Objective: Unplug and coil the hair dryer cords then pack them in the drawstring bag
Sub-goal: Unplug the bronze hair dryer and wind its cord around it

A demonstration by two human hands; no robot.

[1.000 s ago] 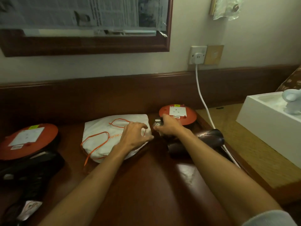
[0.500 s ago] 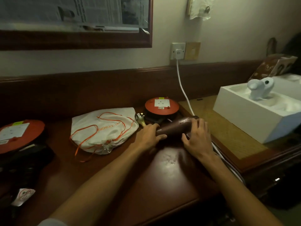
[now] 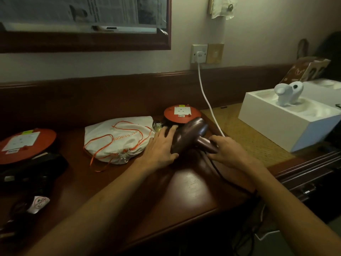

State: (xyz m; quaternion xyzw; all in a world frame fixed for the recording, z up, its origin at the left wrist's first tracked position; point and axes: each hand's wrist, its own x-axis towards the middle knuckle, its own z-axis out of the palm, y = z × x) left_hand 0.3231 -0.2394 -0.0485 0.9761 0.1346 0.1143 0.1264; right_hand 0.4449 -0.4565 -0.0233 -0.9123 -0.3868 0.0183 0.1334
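Both hands on brown hair dryer [image 3: 188, 134] | left hand [image 3: 161, 146] flat against barrel, right hand [image 3: 224, 151] gripping handle | step: gathering dryer | next: coil black cord [image 3: 217, 170], then drawstring bag [image 3: 118, 140].

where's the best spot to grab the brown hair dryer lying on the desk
Probably the handle, from the right. The brown hair dryer lies on its side with the handle pointing right, narrow enough for fingers to curl round. The right hand already wraps it, while the left hand rests flat on the wide barrel.
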